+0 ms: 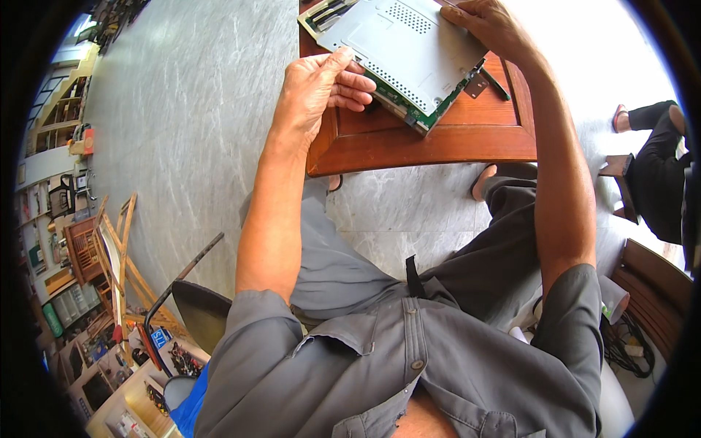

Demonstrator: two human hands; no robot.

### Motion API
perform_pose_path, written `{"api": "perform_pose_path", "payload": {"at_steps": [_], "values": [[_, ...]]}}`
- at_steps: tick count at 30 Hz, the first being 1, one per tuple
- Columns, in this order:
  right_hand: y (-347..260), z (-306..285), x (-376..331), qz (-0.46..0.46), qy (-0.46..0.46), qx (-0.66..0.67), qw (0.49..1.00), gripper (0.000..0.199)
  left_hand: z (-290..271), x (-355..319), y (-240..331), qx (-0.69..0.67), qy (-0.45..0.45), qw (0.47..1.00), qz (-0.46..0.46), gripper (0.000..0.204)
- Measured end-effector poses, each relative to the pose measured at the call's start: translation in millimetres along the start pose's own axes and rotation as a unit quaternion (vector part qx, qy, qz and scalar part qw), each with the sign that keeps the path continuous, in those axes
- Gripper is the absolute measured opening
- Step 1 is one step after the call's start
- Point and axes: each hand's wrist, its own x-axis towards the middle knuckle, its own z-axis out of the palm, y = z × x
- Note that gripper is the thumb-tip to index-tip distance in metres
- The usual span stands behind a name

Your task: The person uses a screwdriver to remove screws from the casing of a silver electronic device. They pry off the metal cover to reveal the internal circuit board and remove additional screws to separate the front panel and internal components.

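Cover [409, 55] of grey sheet metal, punched with small holes, sits on a green board [426, 119] over the table [409, 152], between both hands. The left hand [319, 82] is narrow at the thumb, which presses on the cover's left edge; its other fingers curl loosely beside and below that edge, and how firmly they bear on it is hard to tell. The right hand [491, 28] holds the far right corner, thumb on top, fingers mostly out of sight. Whether the table carries any of the weight cannot be told.

Judging by its look, the cover should feel light for its breadth, stiff across the middle, a little springy at the rims, and smooth enough to slide under the fingertips. Its edges may be sharp. The board is probably the fragile part: it could crack if bent or squeezed, so opposite edges of the metal look the safest hold, with fingers clear of the exposed green strip. The bracket [477, 86] at the right side might snag and would make a poor handle.

Farther out, a dark green rod [497, 85] shows beside the bracket, over the table; beyond lies the grey floor [182, 109].
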Motion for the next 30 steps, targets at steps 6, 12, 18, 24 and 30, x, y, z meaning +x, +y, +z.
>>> {"api": "perform_pose_path", "payload": {"at_steps": [6, 12, 18, 24, 30], "values": [[-7, 1, -9, -0.026, -0.011, -0.073, 0.997, 0.034, 14, -17, -11, -0.016, -0.003, 0.997, -0.072, 0.040], [-1, 8, -7, -0.071, -0.002, -0.084, 0.994, 0.030, 14, -17, -21, -0.022, -0.002, 0.998, -0.066, 0.038], [-2, 13, -16, -0.138, 0.012, -0.127, 0.982, 0.024, 14, -20, -21, -0.007, -0.004, 0.998, -0.068, 0.038], [-20, 4, -29, -0.090, -0.006, -0.086, 0.992, 0.023, 25, -26, -24, 0.009, -0.029, 0.996, -0.082, 0.042], [-43, 0, -42, 0.009, -0.017, -0.078, 0.997, 0.026, 32, -28, -25, 0.011, -0.032, 0.996, -0.084, 0.042]]}}
